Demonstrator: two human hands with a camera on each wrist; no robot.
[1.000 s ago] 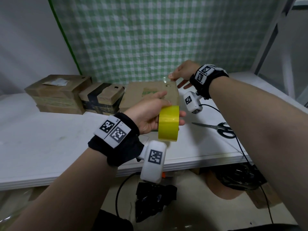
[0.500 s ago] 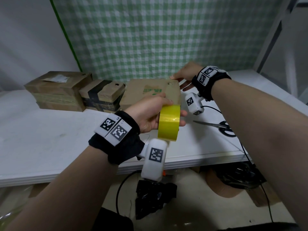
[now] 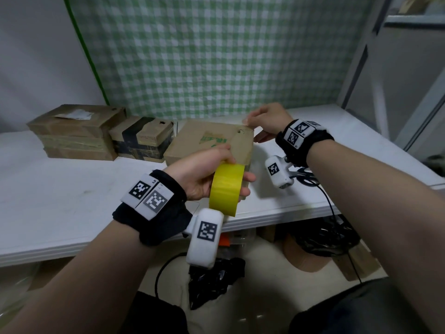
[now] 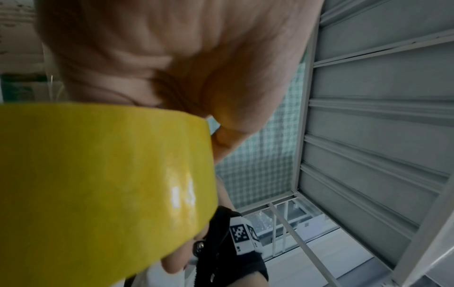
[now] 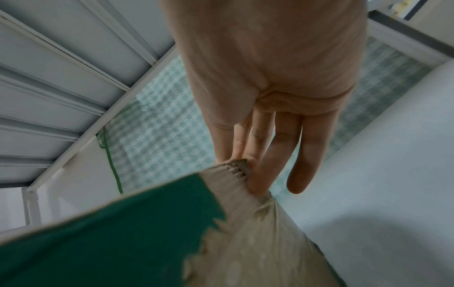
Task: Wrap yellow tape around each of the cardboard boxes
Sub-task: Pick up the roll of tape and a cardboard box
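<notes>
My left hand (image 3: 237, 168) grips a roll of yellow tape (image 3: 226, 186) above the table's front edge, just in front of a flat cardboard box (image 3: 204, 143) with green print. The roll (image 4: 98, 184) fills the left wrist view below my palm. My right hand (image 3: 249, 125) is at the box's far right corner. The right wrist view shows thumb and forefinger pinching that corner of the box (image 5: 233, 170), the other fingers (image 5: 302, 155) straight. Two more boxes stand at the back left: a larger brown one (image 3: 74, 131) and a smaller one with black tape (image 3: 142, 138).
Black-handled scissors (image 3: 307, 177) lie on the white table (image 3: 72, 194) at the right, partly behind my right wrist camera. A green checked cloth (image 3: 216, 56) hangs behind. Black bags and cables (image 3: 212, 280) lie on the floor under the table.
Both hands keep their holds. The right hand and the box corner it pinches have come down a little. The left hand with the roll has barely moved.
</notes>
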